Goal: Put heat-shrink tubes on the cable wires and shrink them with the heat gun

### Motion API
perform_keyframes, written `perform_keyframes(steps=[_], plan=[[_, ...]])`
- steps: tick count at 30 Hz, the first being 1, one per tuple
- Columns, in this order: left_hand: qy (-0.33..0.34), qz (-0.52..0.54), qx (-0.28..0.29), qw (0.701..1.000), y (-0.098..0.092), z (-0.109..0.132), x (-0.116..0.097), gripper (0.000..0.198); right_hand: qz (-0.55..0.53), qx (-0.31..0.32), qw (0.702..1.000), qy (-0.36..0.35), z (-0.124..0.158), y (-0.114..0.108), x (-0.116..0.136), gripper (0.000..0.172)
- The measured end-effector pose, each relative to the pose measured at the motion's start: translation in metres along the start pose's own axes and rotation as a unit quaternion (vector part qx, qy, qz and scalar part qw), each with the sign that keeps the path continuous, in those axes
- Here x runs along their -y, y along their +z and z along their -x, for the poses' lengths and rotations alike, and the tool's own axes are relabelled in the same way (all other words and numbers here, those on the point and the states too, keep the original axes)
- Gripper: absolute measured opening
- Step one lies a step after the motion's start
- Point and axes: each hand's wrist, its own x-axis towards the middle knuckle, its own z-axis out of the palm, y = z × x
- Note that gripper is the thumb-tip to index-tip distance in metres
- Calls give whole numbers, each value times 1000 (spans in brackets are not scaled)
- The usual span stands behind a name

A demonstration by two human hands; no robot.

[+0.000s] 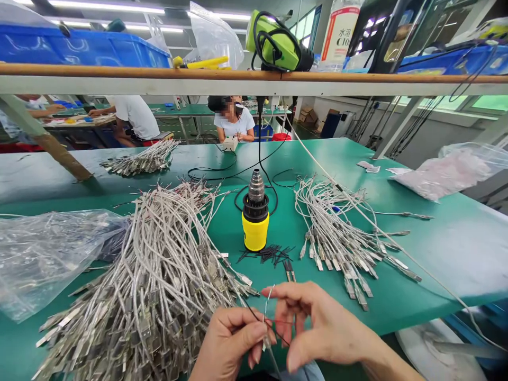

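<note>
My left hand (234, 338) pinches a grey cable (271, 355) near its stripped end between thumb and forefinger. Thin wires fan out from that end: a black one, a red wire (282, 321) and a pale twisted one that points up. My right hand (321, 325) is beside them, thumb and fingers apart, its forefinger tip at the pale wire. Beyond the hands lie tweezers (290, 271) and a scatter of short thin black tubes (273, 254). A yellow heat gun (255, 227) stands behind these, metal nozzle up.
A large heap of USB cables (159, 275) covers the left, with a clear plastic bag (51, 254) beside it. A smaller cable bunch (341, 233) lies right, another bundle (143, 157) far left. A shelf (254, 84) crosses above the green table (436, 248). A person (234, 121) sits opposite.
</note>
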Motion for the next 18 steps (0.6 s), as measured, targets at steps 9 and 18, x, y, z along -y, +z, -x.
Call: perform_keyframes(steps=[9,18], plan=[[-24,-129,102,986,4,-7,1,28,61,-49,996,-47,-4,4,16,30],[-12,-87,22,996,2,-8,3,25,-177,-116,977,3,-19,2,-22,38]])
